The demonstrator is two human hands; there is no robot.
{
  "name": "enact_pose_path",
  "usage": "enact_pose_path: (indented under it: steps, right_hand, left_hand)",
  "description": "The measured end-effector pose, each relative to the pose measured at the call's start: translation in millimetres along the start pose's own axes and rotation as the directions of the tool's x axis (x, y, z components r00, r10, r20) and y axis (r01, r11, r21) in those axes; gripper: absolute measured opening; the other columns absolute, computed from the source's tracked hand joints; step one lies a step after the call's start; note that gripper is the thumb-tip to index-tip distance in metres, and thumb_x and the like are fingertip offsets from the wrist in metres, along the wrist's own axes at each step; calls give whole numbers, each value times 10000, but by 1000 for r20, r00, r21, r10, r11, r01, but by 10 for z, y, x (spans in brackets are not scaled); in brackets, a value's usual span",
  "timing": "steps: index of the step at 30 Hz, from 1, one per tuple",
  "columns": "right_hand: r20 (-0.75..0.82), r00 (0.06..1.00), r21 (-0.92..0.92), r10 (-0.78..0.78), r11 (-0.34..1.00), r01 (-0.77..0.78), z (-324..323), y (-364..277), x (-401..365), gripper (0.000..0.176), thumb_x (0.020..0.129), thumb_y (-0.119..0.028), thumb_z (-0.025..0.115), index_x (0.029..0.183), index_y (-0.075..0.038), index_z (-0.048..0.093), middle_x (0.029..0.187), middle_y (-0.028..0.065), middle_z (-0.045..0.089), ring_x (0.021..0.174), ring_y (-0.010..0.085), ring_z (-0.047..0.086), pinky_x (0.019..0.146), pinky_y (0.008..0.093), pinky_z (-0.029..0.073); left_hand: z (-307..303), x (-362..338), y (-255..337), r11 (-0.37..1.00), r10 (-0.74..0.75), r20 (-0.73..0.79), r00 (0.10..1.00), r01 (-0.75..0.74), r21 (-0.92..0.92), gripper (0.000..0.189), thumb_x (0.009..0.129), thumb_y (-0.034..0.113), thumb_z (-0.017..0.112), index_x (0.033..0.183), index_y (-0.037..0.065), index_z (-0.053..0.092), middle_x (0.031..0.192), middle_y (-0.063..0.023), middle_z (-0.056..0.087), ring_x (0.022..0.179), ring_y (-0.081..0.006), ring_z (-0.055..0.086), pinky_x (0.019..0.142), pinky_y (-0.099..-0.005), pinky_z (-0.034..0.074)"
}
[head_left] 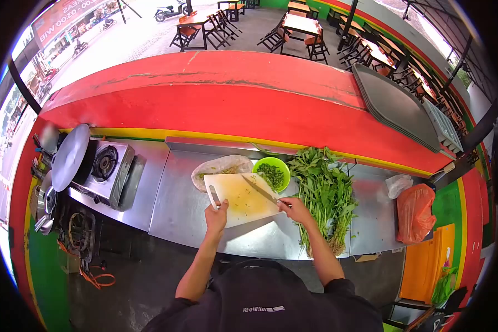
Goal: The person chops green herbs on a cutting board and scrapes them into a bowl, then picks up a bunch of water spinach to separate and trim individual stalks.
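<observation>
My left hand (216, 212) grips the near left corner of a white cutting board (241, 197), which is lifted and tilted toward a green bowl (271, 174) holding chopped greens. My right hand (295, 209) holds a knife (259, 190) whose blade lies across the board, pointing to the upper left. Small green bits are scattered on the board. The bowl sits just beyond the board's far right corner.
A big pile of leafy greens (325, 193) lies right of the board on the steel counter (177, 205). A plastic bag (220, 166) sits behind the board. A gas stove (105, 169) and pan lid (69, 156) stand left; an orange bag (415, 213) right.
</observation>
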State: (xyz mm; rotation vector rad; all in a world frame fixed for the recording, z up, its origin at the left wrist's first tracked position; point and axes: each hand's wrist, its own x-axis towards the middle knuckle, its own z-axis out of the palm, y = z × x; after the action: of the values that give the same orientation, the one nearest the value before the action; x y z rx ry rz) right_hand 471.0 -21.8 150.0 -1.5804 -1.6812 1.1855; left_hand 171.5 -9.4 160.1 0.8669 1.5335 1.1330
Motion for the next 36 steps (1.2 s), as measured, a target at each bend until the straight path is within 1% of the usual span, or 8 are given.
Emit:
enact_pose_path:
  steps: [3, 7, 9, 12, 17, 21, 28, 36]
  right_hand:
    - [-96, 995, -97, 0, 995, -9, 12, 178, 60, 308, 977, -279, 586, 1130, -36, 699, 768, 45, 708, 525, 108, 556, 521, 279, 476]
    - [-165, 983, -2, 75, 997, -76, -9, 73, -16, 305, 970, -265, 592, 1097, -7, 695, 752, 112, 709, 569, 149, 598, 583, 322, 489]
    - [-141, 987, 59, 78, 996, -71, -25, -20, -54, 315, 974, -275, 592, 1131, -20, 690, 746, 72, 701, 537, 110, 555, 538, 288, 470]
    - [63, 995, 160, 81, 983, -90, -51, -170, -127, 305, 977, -282, 601, 1162, -56, 691, 768, -9, 680, 539, 68, 522, 496, 240, 447]
    - [195, 980, 162, 32, 985, -64, -30, -208, -87, 292, 989, -256, 593, 1170, -46, 685, 802, -15, 673, 524, 51, 482, 470, 223, 414]
    - [123, 990, 122, 66, 989, -81, -61, -21, 35, 296, 992, -248, 574, 1177, -44, 681, 798, -16, 680, 515, 59, 495, 470, 234, 433]
    - [-105, 992, -16, 73, 997, -75, -119, 580, 420, 290, 951, -308, 600, 1006, -60, 740, 703, 65, 699, 538, 155, 600, 536, 324, 479]
    - [-219, 970, -69, 103, 990, -120, -136, 694, 567, 290, 972, -290, 596, 1002, -23, 704, 702, 28, 676, 480, 108, 544, 463, 284, 446]
  left_hand:
    - [7, 15, -45, 1000, -14, -12, 1000, 14, -27, 210, 907, 183, 696, 926, -25, 677, 809, -79, 686, 699, -126, 622, 619, -282, 486]
    - [46, 34, -64, 995, -3, -28, 1000, 0, -99, 211, 909, 181, 693, 935, -28, 671, 828, -88, 687, 720, -134, 628, 638, -289, 493]
    - [71, 28, -62, 994, 1, -14, 1000, -3, -111, 212, 910, 179, 690, 944, -29, 667, 844, -94, 689, 733, -141, 632, 653, -295, 498]
    - [113, 44, -84, 998, -2, -15, 1000, 1, -57, 216, 912, 184, 689, 932, -29, 666, 838, -95, 692, 732, -149, 637, 655, -302, 502]
    - [148, 44, -160, 997, 16, -15, 1000, -17, -69, 245, 907, 197, 695, 974, -38, 678, 840, -96, 698, 738, -148, 642, 666, -301, 507]
    - [145, 39, -204, 996, 31, -19, 999, -32, -88, 254, 907, 198, 695, 989, -42, 686, 853, -96, 703, 746, -147, 645, 677, -297, 510]
    - [121, -26, -115, 998, 35, -44, 998, -37, -45, 234, 914, 193, 691, 970, -34, 672, 843, -88, 695, 729, -136, 639, 654, -285, 506]
    - [85, -47, -56, 996, 52, -25, 998, -54, -74, 223, 922, 198, 688, 936, -22, 655, 830, -84, 688, 692, -128, 639, 621, -274, 506]
